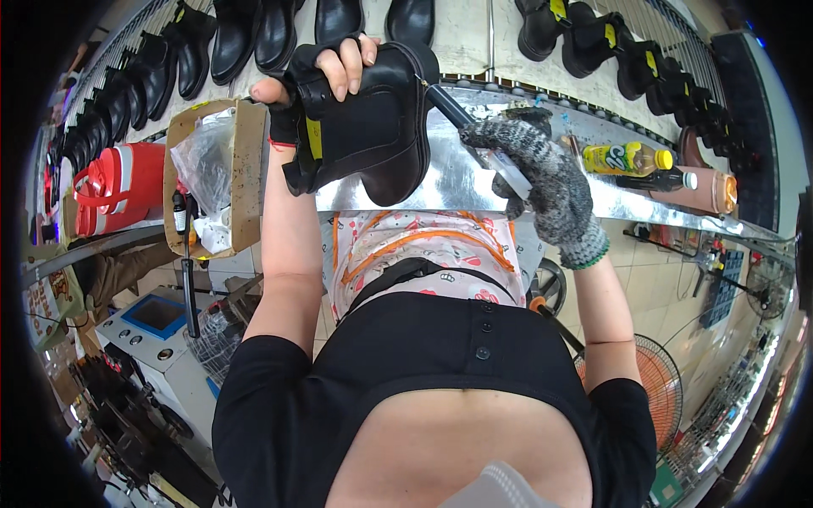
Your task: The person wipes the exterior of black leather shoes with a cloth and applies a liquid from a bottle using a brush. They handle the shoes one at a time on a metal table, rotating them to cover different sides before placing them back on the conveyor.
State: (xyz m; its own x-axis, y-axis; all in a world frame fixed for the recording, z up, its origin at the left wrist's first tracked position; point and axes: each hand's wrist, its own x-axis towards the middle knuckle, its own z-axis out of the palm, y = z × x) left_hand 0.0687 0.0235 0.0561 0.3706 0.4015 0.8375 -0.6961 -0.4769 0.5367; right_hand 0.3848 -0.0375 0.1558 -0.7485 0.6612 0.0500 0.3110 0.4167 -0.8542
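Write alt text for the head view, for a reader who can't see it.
A person's left hand holds up a dark boot while the right hand, in a grey knitted glove, holds a dark pen-like tool at the boot's edge. Black boots line the far side, with a cardboard box at left and a yellow bottle at right.

A black ankle boot (364, 144) is held up near 11 o'clock, side-on to the viewer, glossy, with a matte side panel and a yellow strip by its opening at 9 o'clock. A dark pen-shaped tool (450, 105) (partly hidden lower down) slants between 12 and 1 o'clock, thin tip at the boot's edge.
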